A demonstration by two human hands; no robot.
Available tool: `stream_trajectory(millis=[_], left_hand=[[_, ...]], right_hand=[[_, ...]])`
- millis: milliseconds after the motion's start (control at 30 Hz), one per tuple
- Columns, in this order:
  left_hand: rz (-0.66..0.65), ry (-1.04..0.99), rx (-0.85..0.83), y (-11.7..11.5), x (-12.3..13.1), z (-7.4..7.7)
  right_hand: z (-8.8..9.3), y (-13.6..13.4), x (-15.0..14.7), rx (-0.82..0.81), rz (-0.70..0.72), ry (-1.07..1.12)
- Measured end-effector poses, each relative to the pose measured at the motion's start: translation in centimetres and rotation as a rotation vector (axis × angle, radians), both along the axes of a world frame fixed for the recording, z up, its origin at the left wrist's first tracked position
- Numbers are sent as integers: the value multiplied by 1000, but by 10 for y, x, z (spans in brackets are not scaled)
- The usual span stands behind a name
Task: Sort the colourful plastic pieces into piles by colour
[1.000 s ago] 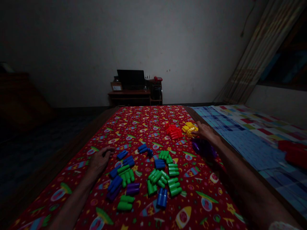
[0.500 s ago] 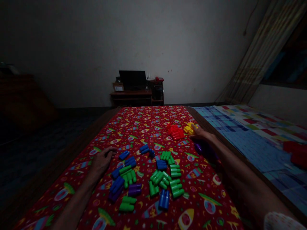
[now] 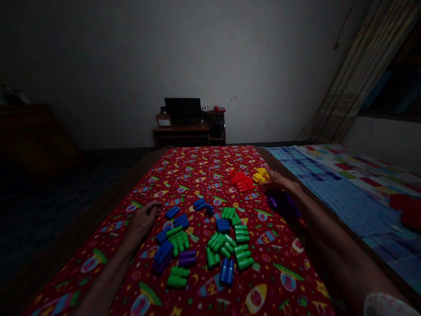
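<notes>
A right hand (image 3: 278, 181) extended to the edge of a pile of yellow toy building blocks (image 3: 259, 176), just beside a heap of red blocks (image 3: 242, 181), with purple blocks (image 3: 272, 202) near the wrist. The left hand (image 3: 144, 218) rested, fingers loosely curled, on a red rocket-print cloth (image 3: 204, 162), near scattered blue blocks (image 3: 226, 271) and green blocks (image 3: 243, 256). Beyond, a dark flat screen (image 3: 183, 109) stood on a desk (image 3: 180, 129) before a pale wall (image 3: 115, 66); a patterned curtain (image 3: 345, 87) hung by a window (image 3: 391, 87).
</notes>
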State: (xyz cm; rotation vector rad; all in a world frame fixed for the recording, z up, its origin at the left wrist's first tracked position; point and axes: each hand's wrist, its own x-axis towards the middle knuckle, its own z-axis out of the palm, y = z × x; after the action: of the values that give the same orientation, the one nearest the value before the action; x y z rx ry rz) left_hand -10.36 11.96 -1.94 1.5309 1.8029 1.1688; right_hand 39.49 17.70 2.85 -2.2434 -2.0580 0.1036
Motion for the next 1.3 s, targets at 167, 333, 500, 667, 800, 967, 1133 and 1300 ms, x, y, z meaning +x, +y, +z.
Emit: stream_trajectory(millis=[167,333,500,667,800,967,1133,1300], left_hand=[[-13,-18,21,4,-4,-7],[-39,64,32,3,-3,-5],[-65,223,92,-2,-1,-3],[-250,369,188,-1,7,-7],[-403,390,215,3,12,-12],[-409,337,178,3,13,-14],[-400,291,183,-1,11,-15],[-375,297,188,-4,11,-16]], right_hand=[[31,-27,-13,236,139,63],[39,-80,-73,296,476,333],[13,-110,-139,156,705,383],[-13,-107,-160,186,705,341],[-16,-113,-169,224,778,365],[-10,-139,-232,266,983,320],[-19,-165,-290,283,1148,104],[-35,-172,-266,367,1094,187]])
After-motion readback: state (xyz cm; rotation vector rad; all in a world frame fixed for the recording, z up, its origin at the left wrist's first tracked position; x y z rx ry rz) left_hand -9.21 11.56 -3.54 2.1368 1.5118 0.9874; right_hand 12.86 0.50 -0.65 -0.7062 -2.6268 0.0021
